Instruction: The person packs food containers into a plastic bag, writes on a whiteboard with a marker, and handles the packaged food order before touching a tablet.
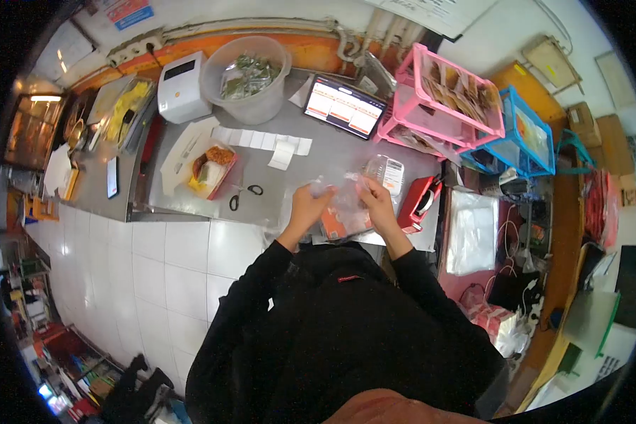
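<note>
A clear plastic bag [343, 191] is stretched between my two hands over the counter's front edge. My left hand [309, 208] pinches its left side and my right hand [376, 201] pinches its right side. Below the bag lies an orange-red box [346, 220], partly covered by the plastic. Just beyond my right hand is a clear container with a printed label [393, 174]. A red tape dispenser [418, 205] stands to the right. Farther left, an open food box [212, 172] holds fried food, beside black-handled scissors [246, 196].
Along the back are a white printer [184, 88], a tub of green packets [246, 74], a tablet [344, 106] and pink baskets [445, 99]. A label strip [261, 140] lies on the metal counter [184, 145]. Clear bags [472, 233] are stacked at right.
</note>
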Demonstrator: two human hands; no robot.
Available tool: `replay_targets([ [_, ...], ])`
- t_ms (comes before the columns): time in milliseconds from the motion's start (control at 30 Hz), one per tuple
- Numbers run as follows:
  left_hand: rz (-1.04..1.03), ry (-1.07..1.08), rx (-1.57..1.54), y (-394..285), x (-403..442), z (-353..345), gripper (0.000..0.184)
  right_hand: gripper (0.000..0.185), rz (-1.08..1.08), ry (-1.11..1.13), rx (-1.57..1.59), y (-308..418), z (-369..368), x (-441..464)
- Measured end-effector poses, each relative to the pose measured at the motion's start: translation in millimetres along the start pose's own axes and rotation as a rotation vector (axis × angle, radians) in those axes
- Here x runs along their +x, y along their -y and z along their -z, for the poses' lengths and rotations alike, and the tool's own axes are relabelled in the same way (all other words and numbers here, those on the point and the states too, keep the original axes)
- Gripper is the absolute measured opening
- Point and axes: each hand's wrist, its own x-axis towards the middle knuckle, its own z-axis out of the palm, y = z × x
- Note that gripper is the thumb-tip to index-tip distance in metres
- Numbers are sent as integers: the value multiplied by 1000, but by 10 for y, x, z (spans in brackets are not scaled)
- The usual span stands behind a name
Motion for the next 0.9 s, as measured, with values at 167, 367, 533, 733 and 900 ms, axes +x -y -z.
replay_targets([
  [167, 40, -65, -430, 36, -106, -417, 24, 44, -67, 15, 12, -31, 215, -364],
  [367, 185, 58, -409, -327, -250, -645, 32, 82, 104, 187, 205, 137, 527, -556],
  [533, 128, -26, -315, -149, -194, -855, 34, 81, 159, 230, -74, 2, 816, -513],
  [733, -57, 510, 526, -296, -267, -482, 25, 83, -88, 275, 62, 255, 868, -531],
  [900, -57, 520, 995, -844, -138, -579, 24, 89, -79, 473, 97, 208, 1035, -460],
])
